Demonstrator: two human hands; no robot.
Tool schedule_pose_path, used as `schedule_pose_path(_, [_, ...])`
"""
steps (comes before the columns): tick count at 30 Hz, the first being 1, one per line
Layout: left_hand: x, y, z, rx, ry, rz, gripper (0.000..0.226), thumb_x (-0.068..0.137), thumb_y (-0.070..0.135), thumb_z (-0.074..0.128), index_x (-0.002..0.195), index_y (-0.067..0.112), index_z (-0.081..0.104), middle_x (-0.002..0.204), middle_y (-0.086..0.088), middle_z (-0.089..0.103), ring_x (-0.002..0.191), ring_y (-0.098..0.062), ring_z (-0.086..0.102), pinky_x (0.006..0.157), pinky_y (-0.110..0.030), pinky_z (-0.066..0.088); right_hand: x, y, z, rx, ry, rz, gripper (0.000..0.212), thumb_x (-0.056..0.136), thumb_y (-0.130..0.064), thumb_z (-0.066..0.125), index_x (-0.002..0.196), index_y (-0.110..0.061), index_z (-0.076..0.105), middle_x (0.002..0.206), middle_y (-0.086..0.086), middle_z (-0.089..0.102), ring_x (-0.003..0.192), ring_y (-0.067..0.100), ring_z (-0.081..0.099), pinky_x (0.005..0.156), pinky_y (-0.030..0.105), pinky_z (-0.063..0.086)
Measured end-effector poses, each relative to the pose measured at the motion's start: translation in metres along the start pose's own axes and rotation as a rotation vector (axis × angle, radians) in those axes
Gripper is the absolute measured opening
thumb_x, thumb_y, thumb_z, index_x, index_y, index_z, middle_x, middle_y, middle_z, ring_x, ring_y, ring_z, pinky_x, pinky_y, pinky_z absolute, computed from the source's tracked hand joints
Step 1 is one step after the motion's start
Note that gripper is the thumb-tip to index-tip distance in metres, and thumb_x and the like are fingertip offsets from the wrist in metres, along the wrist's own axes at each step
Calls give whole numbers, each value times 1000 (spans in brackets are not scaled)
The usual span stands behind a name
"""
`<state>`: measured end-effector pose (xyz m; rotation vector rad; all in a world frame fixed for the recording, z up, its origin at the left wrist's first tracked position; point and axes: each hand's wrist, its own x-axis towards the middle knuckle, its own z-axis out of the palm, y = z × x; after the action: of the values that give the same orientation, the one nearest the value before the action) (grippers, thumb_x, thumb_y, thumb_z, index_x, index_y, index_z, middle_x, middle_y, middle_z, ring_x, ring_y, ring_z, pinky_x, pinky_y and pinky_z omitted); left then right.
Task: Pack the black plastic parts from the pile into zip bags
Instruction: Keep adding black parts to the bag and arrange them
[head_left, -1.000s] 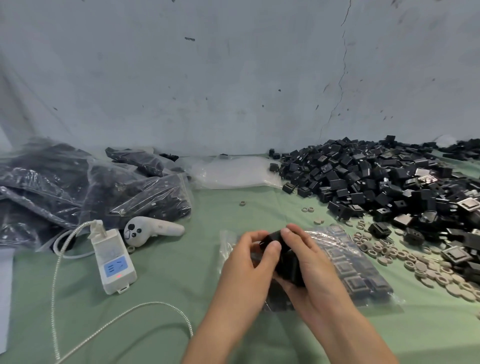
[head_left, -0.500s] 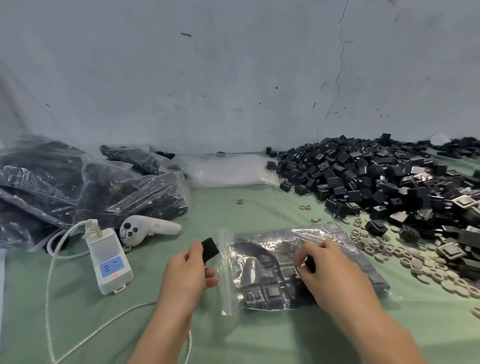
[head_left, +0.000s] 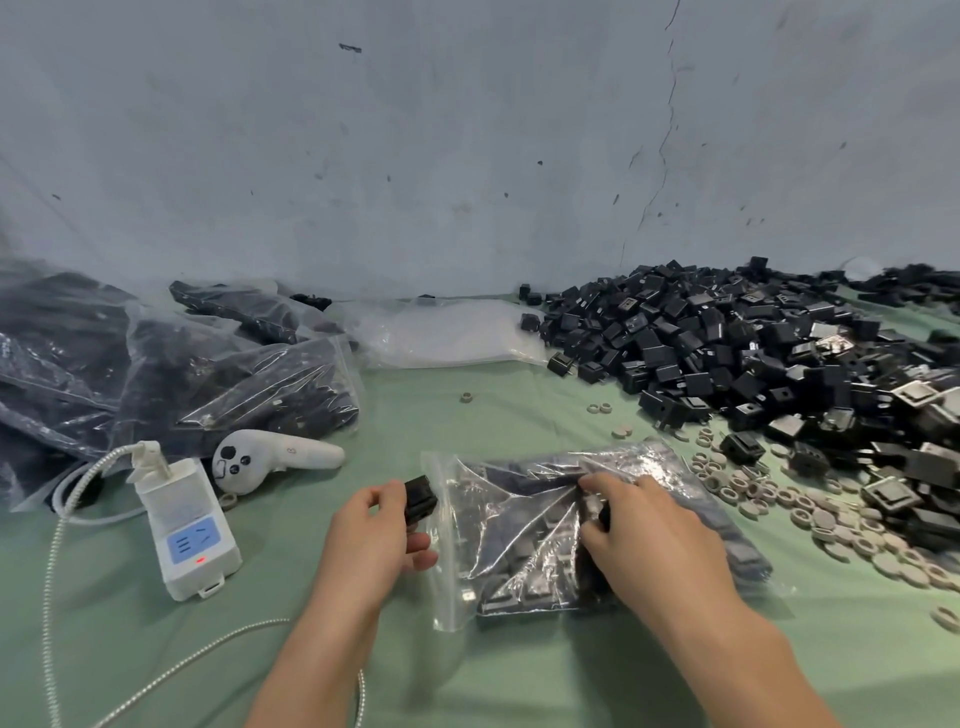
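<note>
A black part (head_left: 420, 499) is being pinched between the thumb and curled fingers of the left hand (head_left: 374, 535), just beside the open left edge of a zip bag (head_left: 519, 545) that is lying flat on the green cloth (head_left: 467, 675) and already holding many such parts. The right hand (head_left: 654, 525) is bunching the bag's upper film between curled fingers; whether something dark is also sitting under those fingers cannot be told. The pile (head_left: 727, 353) is lying to the right, with grey rings (head_left: 810, 514) scattered along its near edge and filled bags (head_left: 208, 374) stacked at the left. The mouth is looking nearly flat, so the part is likely to be catching on the zip strip and dropping onto the cloth; because the bag is full, a pull on the film may be tipping parts back out. No brand can be read: the white socket block (head_left: 189, 530) is showing only a blue panel with socket symbols and a red light, and the mark on the white controller (head_left: 270, 454) is too small to read
</note>
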<state>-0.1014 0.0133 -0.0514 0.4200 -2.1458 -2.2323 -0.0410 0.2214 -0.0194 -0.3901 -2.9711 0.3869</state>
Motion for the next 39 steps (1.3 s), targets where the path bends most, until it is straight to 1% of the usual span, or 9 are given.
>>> schedule_pose_path(5, [9, -4, 1, 17, -59, -36, 28, 103, 22, 48, 109, -1, 62, 100, -28, 67, 71, -29, 60, 60, -36, 57, 4, 2, -2, 29, -8, 4, 58, 95, -38, 45, 149, -49, 27, 134, -3, 53, 110, 22, 61, 78, 37, 46])
schedule_pose_path(9, [12, -4, 3, 89, -80, 8, 29, 102, 24, 50, 105, -1, 65, 98, -27, 71, 72, -28, 64, 72, -43, 57, 8, 3, -3, 70, -20, -15, 49, 96, -38, 44, 143, -50, 35, 125, -5, 54, 100, 20, 62, 71, 34, 47])
schedule_pose_path(16, [8, -1, 15, 212, -166, 102, 21, 99, 32, 57, 101, 15, 69, 78, -7, 75, 66, -19, 68, 70, -36, 58, 17, -1, -4, 142, -46, -33, 42, 96, -39, 44, 136, -50, 42, 127, -7, 52, 100, 22, 60, 73, 35, 48])
schedule_pose_path(19, [9, -2, 20, 218, -182, 60, 32, 100, 34, 56, 93, 5, 69, 68, -7, 70, 56, -14, 68, 57, -28, 55, 20, -2, -2, 173, -55, -38, 41, 95, -38, 45, 135, -48, 44, 123, -7, 53, 96, 21, 61, 74, 36, 52])
schedule_pose_path(23, [13, -3, 26, 79, -130, -11, 26, 98, 15, 49, 84, 0, 64, 67, -9, 65, 53, -16, 66, 58, -33, 56, 22, -3, -1, 221, -70, -48, 39, 95, -38, 46, 133, -48, 46, 121, -8, 55, 85, 18, 63, 73, 36, 54])
schedule_pose_path(27, [14, 1, 31, -85, -134, -17, 22, 100, 27, 52, 100, 7, 61, 75, -9, 74, 72, -25, 75, 68, -40, 62, 24, 1, 1, 251, -74, -52, 39, 95, -37, 48, 132, -49, 48, 123, -9, 55, 83, 17, 63, 68, 34, 53])
schedule_pose_path(31, [7, 1, 34, -47, -260, 1, 25, 97, 29, 61, 103, 5, 64, 83, -6, 77, 82, -22, 76, 61, -29, 60, 24, 4, 1, 257, -86, -62, 37, 95, -37, 49, 130, -49, 49, 120, -10, 54, 83, 16, 61, 63, 32, 48])
schedule_pose_path(36, [8, -2, 31, 6, -254, -20, 15, 89, 23, 68, 92, 9, 63, 59, 8, 56, 84, -33, 66, 94, -57, 54, 22, 3, 0, 258, -99, -107, 37, 95, -38, 50, 131, -47, 50, 122, -9, 56, 100, 17, 60, 84, 39, 54])
schedule_pose_path(39, [6, -1, 34, -29, -250, -29, 23, 88, 21, 68, 103, 6, 59, 79, -10, 63, 102, -45, 67, 91, -55, 55, 23, 2, -1, 242, -103, -124, 40, 96, -38, 50, 135, -46, 48, 123, -9, 55, 105, 18, 58, 87, 38, 53])
